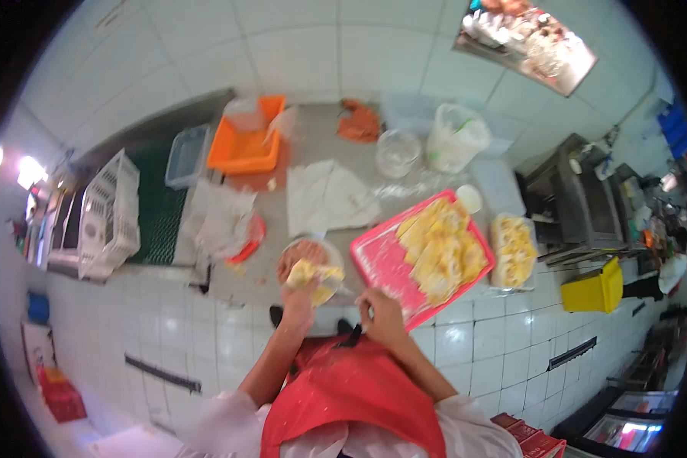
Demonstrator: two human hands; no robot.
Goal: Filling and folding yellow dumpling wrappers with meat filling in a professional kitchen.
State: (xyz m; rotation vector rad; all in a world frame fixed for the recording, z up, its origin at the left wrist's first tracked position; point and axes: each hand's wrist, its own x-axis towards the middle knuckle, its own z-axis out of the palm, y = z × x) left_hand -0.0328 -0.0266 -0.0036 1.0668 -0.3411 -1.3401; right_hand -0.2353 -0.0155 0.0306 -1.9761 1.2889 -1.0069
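Note:
My left hand (299, 299) grips a piece of yellow egg sheet (302, 273), folded or crumpled, above a round bowl (339, 262). Pinkish minced meat (304, 252) fills the far part of that bowl, and some yellow pieces show at its near side. My right hand (382, 312) is at the near left edge of a pink tray (372, 257), fingers curled; whether it pinches something small is unclear. Flat yellow egg sheets (443, 246) lie overlapping on the tray's right part. To its right, a white container (497, 269) holds several folded yellow pieces (515, 252).
Beyond the bowl lies a white cloth (329, 194). An orange bin (243, 151), plastic bags (223, 217) and a clear tub (188, 156) stand left. A clear round container (398, 153) and white bucket (458, 137) stand at the back; a white crate (111, 214) is far left.

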